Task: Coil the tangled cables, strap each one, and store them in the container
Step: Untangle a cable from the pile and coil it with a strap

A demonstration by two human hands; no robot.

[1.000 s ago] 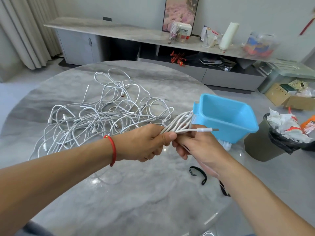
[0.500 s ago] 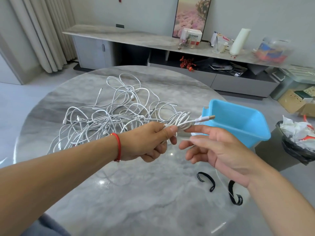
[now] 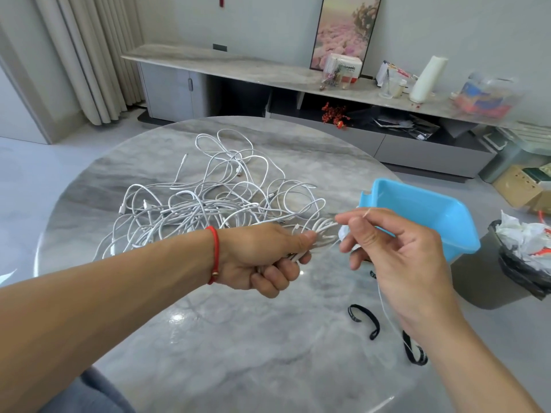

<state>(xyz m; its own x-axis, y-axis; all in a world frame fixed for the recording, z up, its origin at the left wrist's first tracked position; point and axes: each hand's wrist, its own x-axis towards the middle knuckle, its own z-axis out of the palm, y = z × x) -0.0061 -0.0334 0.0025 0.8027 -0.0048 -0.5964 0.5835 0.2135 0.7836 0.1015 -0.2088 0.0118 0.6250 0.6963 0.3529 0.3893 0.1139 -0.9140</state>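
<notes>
- You face a round grey marble table (image 3: 208, 347), its top glossy.
- Behind it, a long low sideboard (image 3: 238, 68) runs along the wall.
- On the sideboard, a framed flower picture (image 3: 343, 28) leans upright; a white roll (image 3: 428, 79) stands further right.
- Cream curtains (image 3: 86, 55) hang at the far left.
- A dark waste bin (image 3: 507, 272), stuffed with crumpled paper, stands beside the table at right.

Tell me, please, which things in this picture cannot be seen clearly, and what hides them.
- Blue plastic container, head view: the right hand covers its near left corner, so the floor inside is hidden.
- Coiled white cable: the left hand grips it; the loop count is hidden.
- Black strap: a second black strap is partly behind the right wrist.
- Sideboard items: blurred.
</notes>
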